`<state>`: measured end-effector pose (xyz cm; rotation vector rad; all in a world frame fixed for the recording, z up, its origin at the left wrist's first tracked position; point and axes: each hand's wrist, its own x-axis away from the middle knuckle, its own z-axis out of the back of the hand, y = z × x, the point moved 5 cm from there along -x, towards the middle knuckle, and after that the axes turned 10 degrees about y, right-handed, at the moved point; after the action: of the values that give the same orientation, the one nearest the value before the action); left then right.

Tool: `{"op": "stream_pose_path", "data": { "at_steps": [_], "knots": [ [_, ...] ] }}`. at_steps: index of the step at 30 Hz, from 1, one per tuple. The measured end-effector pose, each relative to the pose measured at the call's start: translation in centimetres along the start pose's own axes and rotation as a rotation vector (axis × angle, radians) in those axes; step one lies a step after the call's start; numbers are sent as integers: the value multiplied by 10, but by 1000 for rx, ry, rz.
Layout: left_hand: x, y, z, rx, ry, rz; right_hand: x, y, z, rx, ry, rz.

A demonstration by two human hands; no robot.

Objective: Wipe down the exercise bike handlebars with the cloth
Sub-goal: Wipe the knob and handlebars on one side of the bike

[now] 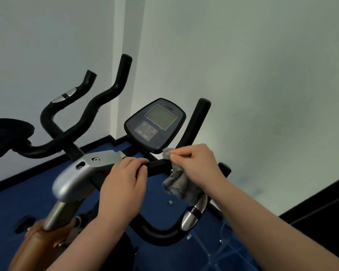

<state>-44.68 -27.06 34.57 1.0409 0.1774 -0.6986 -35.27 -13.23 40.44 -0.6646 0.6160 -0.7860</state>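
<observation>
Head view: left hand (123,178) grips the handlebar (159,165); right hand (196,165) pinches the grey cloth (176,182) against it.

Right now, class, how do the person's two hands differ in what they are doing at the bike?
The left hand grips the bare black handlebar directly; the right hand pinches a grey cloth against it. The left hand curls over the bar from above; the right hand's fingertips hold the cloth up by the console. Both are at the same crossbar.
</observation>
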Motion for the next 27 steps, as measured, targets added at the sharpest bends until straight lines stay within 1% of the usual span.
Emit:
{"op": "stream_pose_path", "data": {
  "at_steps": [1,2,3,5,6,7,8,9,10,13,15,17,20,24,27],
  "knots": [
    [0,-1,0,5,0,6,-8,-6,12,-95,-56,-42],
    [0,-1,0,10,-1,14,-19,-15,30,-148,-19,-33],
    [0,-2,0,12,2,23,-33,-26,51,-167,89,28],
    [0,-1,1,8,11,24,-57,-48,89,-94,307,205],
    [-1,-1,0,3,10,20,-65,-58,95,-10,332,286],
    [-1,0,0,-1,2,17,-72,-62,92,76,287,346],
    [-1,0,0,-1,-3,17,-76,-61,83,139,203,368],
    [0,0,0,3,-4,20,-78,-56,74,157,140,359],
    [0,-1,1,7,-4,24,-76,-50,68,133,123,342],
    [0,-1,2,18,-11,29,-67,-37,74,82,260,388],
    [0,-2,2,18,-17,32,-64,-30,86,55,323,363],
    [0,-2,2,16,-7,28,-66,-29,93,-23,378,328],
    [0,-2,1,10,1,29,-69,-30,83,-116,476,231],
    [0,-2,0,11,4,24,-54,-21,65,-134,658,110],
    [-1,-1,-1,12,3,19,-44,-12,58,-85,697,51]
  ]
}}
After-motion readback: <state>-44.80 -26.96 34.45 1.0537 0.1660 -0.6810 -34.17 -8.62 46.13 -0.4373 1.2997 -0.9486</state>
